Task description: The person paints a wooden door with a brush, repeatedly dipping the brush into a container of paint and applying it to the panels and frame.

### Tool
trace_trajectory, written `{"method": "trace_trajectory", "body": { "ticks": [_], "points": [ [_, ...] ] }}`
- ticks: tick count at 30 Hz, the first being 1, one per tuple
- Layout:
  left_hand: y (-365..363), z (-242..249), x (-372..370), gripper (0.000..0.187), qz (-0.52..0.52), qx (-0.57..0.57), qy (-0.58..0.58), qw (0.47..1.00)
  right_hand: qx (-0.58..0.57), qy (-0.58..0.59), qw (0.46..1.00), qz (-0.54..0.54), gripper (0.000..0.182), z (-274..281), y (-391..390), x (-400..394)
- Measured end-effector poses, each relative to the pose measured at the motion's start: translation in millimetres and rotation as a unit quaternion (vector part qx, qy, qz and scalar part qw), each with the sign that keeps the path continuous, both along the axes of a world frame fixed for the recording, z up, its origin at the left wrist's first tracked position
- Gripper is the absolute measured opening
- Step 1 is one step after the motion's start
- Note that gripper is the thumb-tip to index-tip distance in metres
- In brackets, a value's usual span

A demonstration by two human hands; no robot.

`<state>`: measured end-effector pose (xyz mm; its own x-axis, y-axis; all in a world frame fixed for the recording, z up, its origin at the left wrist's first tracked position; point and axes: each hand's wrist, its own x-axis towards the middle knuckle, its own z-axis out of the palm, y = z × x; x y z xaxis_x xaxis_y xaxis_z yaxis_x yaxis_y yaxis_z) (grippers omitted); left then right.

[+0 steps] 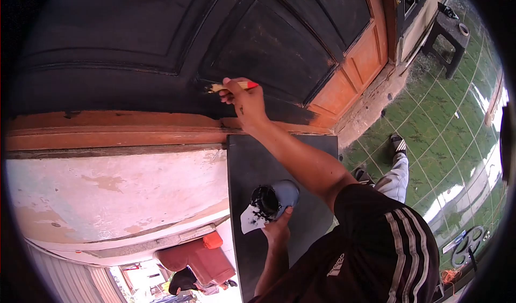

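Observation:
My right hand (pixel 244 103) is closed around a paintbrush (pixel 216 88) with a pale yellowish body and a red end. Its tip is at the dark surface of a panelled door (pixel 161 85), near a raised moulding; whether the bristles touch cannot be made out. Most of the door is black, while its lower panels and edge show orange-brown. My left hand (pixel 277 229) grips a grey container (pixel 287 194) with black paint around its mouth. A white piece (pixel 251 220) smeared with black sits against the container's side.
A dark panel (pixel 247 160) stands behind the container. Green floor tiles (pixel 430 125) lie to the right, with a dark stool (pixel 450 40) bearing a tape roll (pixel 463 30). Scissors-like grey handles (pixel 466 248) lie lower right. A weathered pale wall (pixel 118 187) adjoins the door frame.

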<state>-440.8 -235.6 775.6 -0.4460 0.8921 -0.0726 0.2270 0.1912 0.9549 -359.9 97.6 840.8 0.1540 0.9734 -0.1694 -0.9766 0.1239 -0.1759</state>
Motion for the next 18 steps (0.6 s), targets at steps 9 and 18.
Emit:
{"method": "trace_trajectory", "body": {
  "ticks": [9,18],
  "points": [
    [-4,-8,-2,0.078,0.001,0.003,-0.027,1.000,0.045,-0.166,0.984,0.037,0.022,-4,-5,1],
    [-8,-18,0,0.081,0.006,0.009,-0.057,0.998,-0.070,-0.122,0.940,-0.310,0.020,1,27,93]
  ]
}}
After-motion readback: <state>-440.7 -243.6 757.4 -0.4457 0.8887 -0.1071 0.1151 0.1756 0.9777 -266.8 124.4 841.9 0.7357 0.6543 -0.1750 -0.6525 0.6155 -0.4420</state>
